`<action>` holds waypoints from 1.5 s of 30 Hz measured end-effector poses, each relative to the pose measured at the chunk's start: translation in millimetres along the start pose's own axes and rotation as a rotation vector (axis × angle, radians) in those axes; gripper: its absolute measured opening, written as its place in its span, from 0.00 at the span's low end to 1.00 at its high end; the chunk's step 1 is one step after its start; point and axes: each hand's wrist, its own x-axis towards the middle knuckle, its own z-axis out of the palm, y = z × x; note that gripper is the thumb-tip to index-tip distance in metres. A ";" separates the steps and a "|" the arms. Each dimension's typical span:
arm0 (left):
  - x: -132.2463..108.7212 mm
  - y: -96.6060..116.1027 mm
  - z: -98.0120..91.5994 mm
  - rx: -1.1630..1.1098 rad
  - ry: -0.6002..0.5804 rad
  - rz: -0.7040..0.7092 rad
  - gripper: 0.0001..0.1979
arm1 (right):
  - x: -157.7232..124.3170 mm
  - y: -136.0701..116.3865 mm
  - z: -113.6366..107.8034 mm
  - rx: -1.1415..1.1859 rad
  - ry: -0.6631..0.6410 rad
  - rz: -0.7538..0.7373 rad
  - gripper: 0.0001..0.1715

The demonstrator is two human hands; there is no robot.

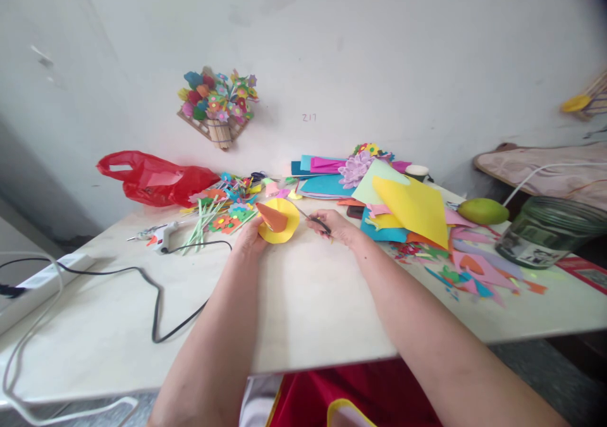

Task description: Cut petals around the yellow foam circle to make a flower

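Observation:
My left hand (252, 236) is closed on a yellow foam disc (284, 223) with an orange cone (271, 217) on it, held just above the white table (303, 307). My right hand (334, 224) is closed round the dark handles of scissors (317, 222), whose blades point left toward the disc's edge. Both forearms reach forward over the middle of the table.
A glue gun (161, 233) with a black cord lies at the left, near green strips and a red plastic bag (156, 178). Stacked coloured foam sheets (408, 205), scraps, a green mango (482, 212) and a glass jar (545, 232) crowd the right. A power strip (42, 281) sits far left.

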 end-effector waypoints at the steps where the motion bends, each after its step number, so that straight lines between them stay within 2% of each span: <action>1: -0.4 0.1 0.4 0.003 -0.008 -0.001 0.15 | 0.1 0.1 0.0 0.003 0.000 0.000 0.12; 13: 2.1 0.2 -0.2 0.000 -0.018 -0.001 0.16 | -1.7 -4.9 2.0 0.018 0.028 0.038 0.08; 20: 0.1 0.4 0.7 0.008 -0.037 0.008 0.13 | -0.9 -4.1 -0.1 0.046 0.151 0.039 0.11; 28: 4.3 -4.3 -3.0 0.067 -0.193 0.002 0.08 | 4.6 2.8 -1.4 0.106 0.197 0.012 0.21; 35: -7.6 -6.0 3.0 0.189 -0.301 -0.066 0.17 | 7.0 0.0 12.3 0.192 0.232 -0.060 0.27; 41: 2.0 -9.5 -2.2 0.230 -0.390 -0.084 0.15 | 9.6 -1.4 11.1 0.255 0.332 -0.171 0.28; 45: 1.5 -11.8 -2.1 0.249 -0.422 -0.099 0.09 | 8.5 -0.4 9.3 0.271 0.338 -0.160 0.27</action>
